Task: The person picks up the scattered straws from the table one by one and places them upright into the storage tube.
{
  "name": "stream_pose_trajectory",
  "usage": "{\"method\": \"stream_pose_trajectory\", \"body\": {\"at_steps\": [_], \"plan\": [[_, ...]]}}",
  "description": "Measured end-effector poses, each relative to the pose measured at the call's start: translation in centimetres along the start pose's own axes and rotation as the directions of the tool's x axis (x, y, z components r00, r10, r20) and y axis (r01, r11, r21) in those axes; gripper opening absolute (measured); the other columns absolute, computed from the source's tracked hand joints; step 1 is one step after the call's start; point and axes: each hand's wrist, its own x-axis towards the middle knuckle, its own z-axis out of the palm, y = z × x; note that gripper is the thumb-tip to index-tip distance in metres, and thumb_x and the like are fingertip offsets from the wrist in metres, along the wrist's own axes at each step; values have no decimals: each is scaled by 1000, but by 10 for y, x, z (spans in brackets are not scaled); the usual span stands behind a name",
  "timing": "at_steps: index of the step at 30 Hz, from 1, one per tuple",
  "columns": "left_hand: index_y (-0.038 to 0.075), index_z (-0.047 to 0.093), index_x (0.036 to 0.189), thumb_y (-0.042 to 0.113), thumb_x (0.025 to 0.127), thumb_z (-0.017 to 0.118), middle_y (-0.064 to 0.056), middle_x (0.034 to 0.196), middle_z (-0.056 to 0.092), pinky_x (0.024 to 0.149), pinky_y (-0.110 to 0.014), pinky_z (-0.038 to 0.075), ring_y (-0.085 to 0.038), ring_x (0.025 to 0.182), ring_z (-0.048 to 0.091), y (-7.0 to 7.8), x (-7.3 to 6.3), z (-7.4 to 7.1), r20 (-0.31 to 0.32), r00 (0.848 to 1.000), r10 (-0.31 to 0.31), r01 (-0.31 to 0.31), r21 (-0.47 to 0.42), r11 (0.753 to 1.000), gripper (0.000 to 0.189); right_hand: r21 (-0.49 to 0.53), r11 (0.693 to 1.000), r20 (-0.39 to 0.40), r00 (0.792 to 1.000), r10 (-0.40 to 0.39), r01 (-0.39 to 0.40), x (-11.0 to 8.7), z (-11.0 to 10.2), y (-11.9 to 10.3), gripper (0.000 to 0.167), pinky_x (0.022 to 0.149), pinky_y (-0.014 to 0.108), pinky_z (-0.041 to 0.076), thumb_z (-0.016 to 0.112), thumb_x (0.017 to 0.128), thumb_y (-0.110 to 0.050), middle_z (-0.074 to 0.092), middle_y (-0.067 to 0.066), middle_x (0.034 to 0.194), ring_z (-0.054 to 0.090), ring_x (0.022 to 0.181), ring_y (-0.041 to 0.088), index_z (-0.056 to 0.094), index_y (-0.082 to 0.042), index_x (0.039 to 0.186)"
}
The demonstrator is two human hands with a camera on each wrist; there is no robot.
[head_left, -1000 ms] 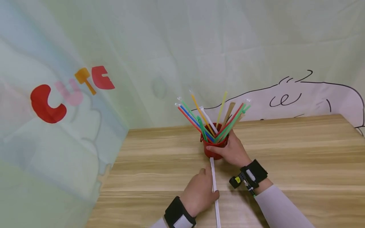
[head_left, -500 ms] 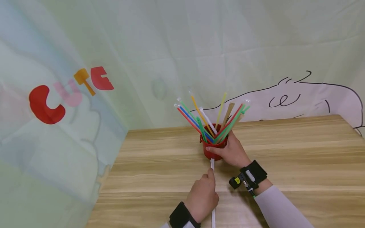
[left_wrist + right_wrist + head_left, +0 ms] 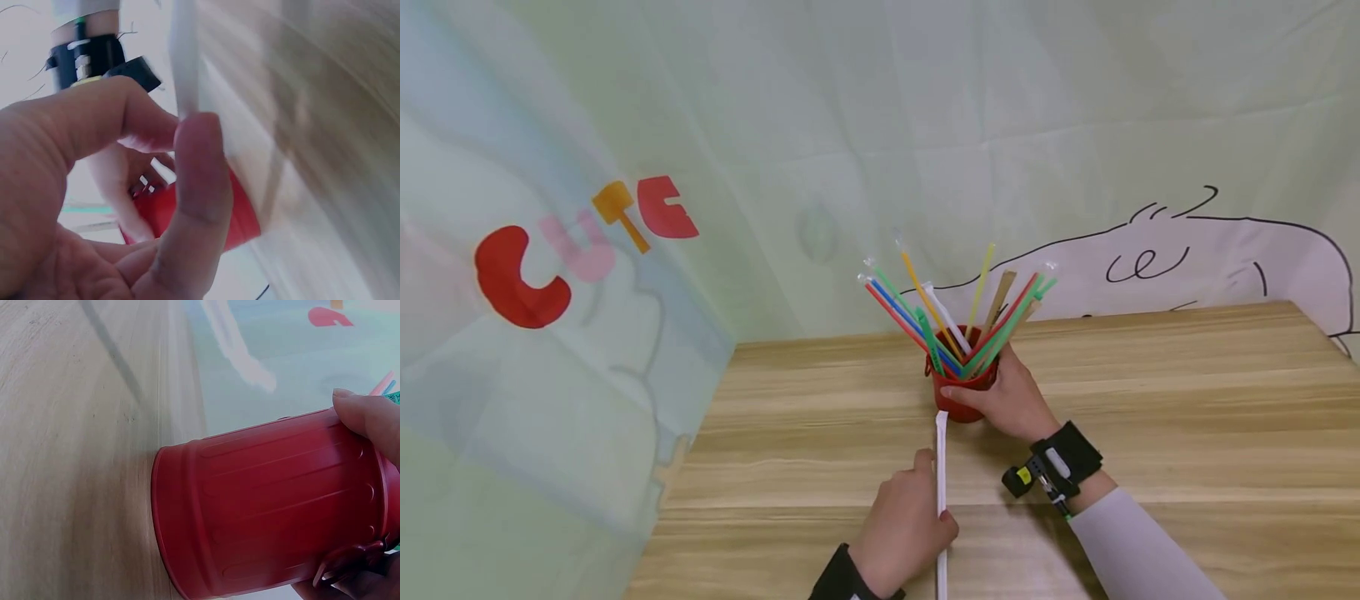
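Between thumb and forefinger my left hand [image 3: 901, 523] pinches a long, thin straw in a white paper wrapper [image 3: 942, 471]. The straw points away from me, its far tip just in front of a small red metal bucket [image 3: 953, 407]; its near end runs out of the head view. My right hand [image 3: 1021, 398] grips the bucket around its right side, thumb across the front near the rim. In the right wrist view the ribbed bucket wall [image 3: 275, 506] and a side handle [image 3: 350, 557] show. Wrapped coloured straws [image 3: 910, 317] fan out of the bucket.
The bucket stands on a wood-grain table [image 3: 820, 417]. Behind the table hangs a pale printed curtain [image 3: 850, 167], and another curtain face with coloured letters [image 3: 523, 279] rises on the left. A wrist camera [image 3: 1021, 479] sits on my right wrist.
My left hand first slid forward along the white straw, then moved left and back toward me, the straw's tip shifting left. The right hand and bucket have stayed in place.
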Motion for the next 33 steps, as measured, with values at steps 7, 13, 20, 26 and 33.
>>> {"method": "stream_pose_trajectory", "body": {"at_steps": [7,13,20,26,33], "plan": [[-10,54,134,8,80,80,-3,68,59,46,-27,45,-14,53,54,-8,-5,-20,-49,999,-1,1,-10,1000,62,1,1000,-2,1000,2,-2,0,-1,2,93,115,59,44,88,83,-36,53,3,149,53,138,30,31,-25,156],[-3,64,115,9,81,79,9,63,57,50,-21,41,-5,55,49,-11,-3,-38,-194,978,82,-85,-8,996,40,10,1000,-6,1000,-18,18,0,0,5,90,114,57,45,89,82,-37,57,3,145,56,135,28,35,-22,153],[7,65,97,10,86,74,5,73,67,53,-20,49,0,58,61,1,1,-68,-393,916,79,-129,-102,986,14,-10,1000,-14,1000,-25,25,1,1,6,90,114,57,45,89,82,-38,56,3,146,55,136,28,35,-25,153],[4,65,105,10,94,72,-4,83,73,59,-19,58,-4,65,71,14,9,-93,-545,828,135,-254,-150,956,14,-3,999,-16,999,-36,36,2,1,5,90,114,57,45,89,82,-37,57,2,146,55,136,27,34,-25,153],[3,61,111,10,97,71,-9,96,77,70,-22,62,-13,79,77,34,20,-109,-668,705,238,-430,-135,893,18,-14,999,-19,999,-29,29,2,0,5,89,113,58,46,89,83,-33,55,3,146,55,136,28,34,-24,153]]}}
